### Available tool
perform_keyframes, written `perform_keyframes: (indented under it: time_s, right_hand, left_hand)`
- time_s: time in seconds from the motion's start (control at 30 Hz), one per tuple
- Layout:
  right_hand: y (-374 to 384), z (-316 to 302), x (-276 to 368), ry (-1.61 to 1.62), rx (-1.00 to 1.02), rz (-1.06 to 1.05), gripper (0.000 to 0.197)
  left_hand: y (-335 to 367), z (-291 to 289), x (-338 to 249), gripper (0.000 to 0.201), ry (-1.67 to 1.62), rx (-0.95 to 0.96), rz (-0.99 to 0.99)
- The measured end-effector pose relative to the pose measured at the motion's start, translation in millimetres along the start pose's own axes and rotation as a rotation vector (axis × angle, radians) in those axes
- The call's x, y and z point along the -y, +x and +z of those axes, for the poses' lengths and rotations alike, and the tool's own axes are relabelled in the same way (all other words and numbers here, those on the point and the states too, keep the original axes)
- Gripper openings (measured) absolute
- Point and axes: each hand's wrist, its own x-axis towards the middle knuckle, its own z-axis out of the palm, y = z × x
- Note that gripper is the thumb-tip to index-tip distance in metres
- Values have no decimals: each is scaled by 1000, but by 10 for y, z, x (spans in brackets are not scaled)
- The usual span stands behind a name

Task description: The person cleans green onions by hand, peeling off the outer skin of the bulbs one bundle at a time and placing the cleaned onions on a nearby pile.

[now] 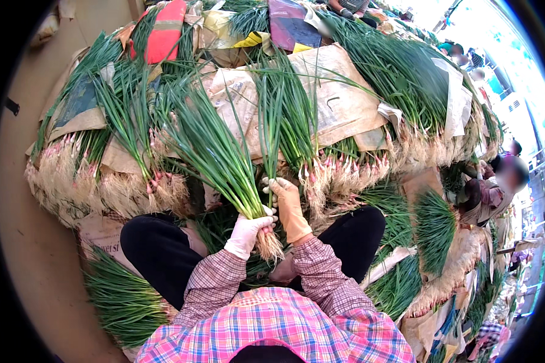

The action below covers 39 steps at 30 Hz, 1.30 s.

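My left hand (246,235), in a pale glove, is closed round the base of a thick bunch of spring onions (227,166). Its long green leaves fan up and to the left, and the pale roots hang below my fist. Close beside it, my right hand (289,207), in a tan-orange glove, has its fingers closed on a thinner group of spring onions (272,136) that points straight up. The lower ends of that group are hidden behind the fingers. Both hands are above my lap, between my bent knees.
A long heap of spring onions (387,78) lies across the front, roots toward me, with paper sheets (333,91) and a red cloth piece (165,33) on it. More bunches (124,299) lie at my left and right (433,233). Another person (493,193) sits at the right.
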Motion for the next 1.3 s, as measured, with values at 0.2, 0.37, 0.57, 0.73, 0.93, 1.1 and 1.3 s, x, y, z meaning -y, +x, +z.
perform_keyframes:
  time_s: [0.2,0.37,0.57,0.73,0.93,1.1,1.3]
  right_hand:
    - [160,-125,-239,535,-37,14,19]
    - [29,-350,-342,-959,-153,-670,16]
    - [530,-985,337,-1482,-336,-358,14]
    - [-69,-730,1087,178,310,-221,12]
    - [-157,-476,-14,-72,416,150,28]
    - [125,-257,110,-67,346,106,45]
    - [-14,-294,-135,-1100,142,-307,29]
  left_hand:
    - [-46,62,-81,15,-49,144,3]
    - [-246,132,-395,36,-206,132,135]
    - [-38,49,-249,49,-184,235,41]
    - [-83,7,-289,31,-247,224,24]
    - [19,12,-117,22,-126,133,-22]
    - [-50,14,-39,19,-72,62,-42]
    - [-44,-58,-136,24,3,-20,27]
